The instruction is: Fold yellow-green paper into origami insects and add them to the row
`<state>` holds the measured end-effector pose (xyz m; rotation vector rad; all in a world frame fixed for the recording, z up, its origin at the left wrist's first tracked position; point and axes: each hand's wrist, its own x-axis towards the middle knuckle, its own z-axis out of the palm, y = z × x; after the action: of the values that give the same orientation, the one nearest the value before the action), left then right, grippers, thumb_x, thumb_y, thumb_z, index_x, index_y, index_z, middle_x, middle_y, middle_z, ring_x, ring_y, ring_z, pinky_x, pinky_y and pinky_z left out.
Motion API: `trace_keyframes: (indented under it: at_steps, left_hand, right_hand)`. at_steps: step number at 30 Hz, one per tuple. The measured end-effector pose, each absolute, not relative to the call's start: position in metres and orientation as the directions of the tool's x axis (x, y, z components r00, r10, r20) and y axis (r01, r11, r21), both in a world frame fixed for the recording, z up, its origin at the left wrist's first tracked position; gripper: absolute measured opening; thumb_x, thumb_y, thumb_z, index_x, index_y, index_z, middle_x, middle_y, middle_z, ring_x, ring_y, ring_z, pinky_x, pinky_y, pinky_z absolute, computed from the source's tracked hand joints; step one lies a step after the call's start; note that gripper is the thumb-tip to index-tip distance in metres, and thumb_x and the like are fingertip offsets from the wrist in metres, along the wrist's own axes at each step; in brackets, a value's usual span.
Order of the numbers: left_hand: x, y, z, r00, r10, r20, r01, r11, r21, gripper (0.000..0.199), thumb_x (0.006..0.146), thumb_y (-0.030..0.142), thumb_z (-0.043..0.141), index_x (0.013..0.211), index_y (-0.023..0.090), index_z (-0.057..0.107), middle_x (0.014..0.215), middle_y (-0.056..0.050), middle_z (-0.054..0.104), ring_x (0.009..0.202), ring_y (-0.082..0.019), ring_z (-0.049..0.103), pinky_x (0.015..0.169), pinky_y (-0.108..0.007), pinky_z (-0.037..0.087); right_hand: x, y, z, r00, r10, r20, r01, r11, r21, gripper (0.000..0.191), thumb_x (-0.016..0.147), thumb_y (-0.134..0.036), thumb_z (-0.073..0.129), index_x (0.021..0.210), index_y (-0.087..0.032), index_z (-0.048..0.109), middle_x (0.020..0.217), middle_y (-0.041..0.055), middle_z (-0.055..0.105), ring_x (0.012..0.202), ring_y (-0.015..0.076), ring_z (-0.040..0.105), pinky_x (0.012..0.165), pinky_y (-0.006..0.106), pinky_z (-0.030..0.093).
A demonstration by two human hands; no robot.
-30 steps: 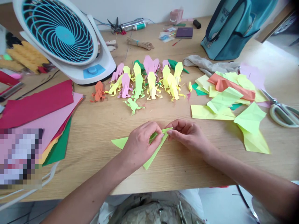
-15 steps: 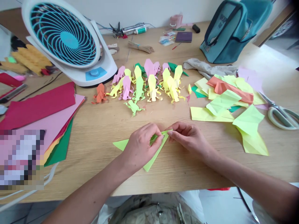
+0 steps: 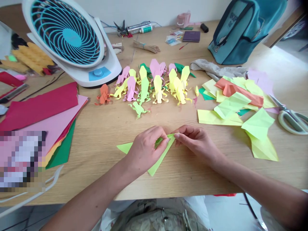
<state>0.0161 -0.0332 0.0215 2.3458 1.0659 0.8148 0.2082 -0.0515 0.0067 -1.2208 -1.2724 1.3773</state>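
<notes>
A light green sheet of folded paper (image 3: 157,164) lies near the front of the table, one pointed end showing to the left and another toward me. My left hand (image 3: 146,149) covers its middle, thumb and forefinger pinching the paper close to the upper right corner. At that corner, my right hand (image 3: 196,141) grips the tip between thumb and fingers. Beyond both hands stand several folded paper figures (image 3: 157,89) in pink, yellow and green. A small light green figure (image 3: 138,109) is the closest of them, and an orange one (image 3: 104,94) sits at their left end.
A white fan (image 3: 106,69) stands at the back left, above stacked coloured paper (image 3: 60,112). To the right are loose paper pieces (image 3: 232,106), scissors (image 3: 291,118) and a grey cloth (image 3: 216,69). A teal bag (image 3: 237,35) stands behind. The table's front edge runs beneath my forearms.
The view has shifted slightly, moving the background a little. Both hands keep their pinch on the green paper, with hardly any visible movement.
</notes>
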Motion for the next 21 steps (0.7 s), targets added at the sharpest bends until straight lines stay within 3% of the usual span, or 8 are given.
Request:
trace_keyframes:
  at_steps: [21]
  left_hand:
    - [0.003, -0.026, 0.03, 0.44, 0.885, 0.153, 0.642, -0.429, 0.635, 0.009, 0.087, 0.014, 0.058, 0.08, 0.019, 0.059, 0.079, 0.002, 0.065, 0.076, -0.014, 0.062, 0.068, -0.025, 0.042]
  right_hand:
    - [0.214, -0.052, 0.002, -0.015, 0.997, -0.081, -0.02, -0.081, -0.997, 0.027, 0.082, -0.043, 0.072, 0.07, -0.019, 0.066, 0.062, -0.0004, 0.064, 0.06, 0.0112, 0.056, 0.059, 0.022, 0.045]
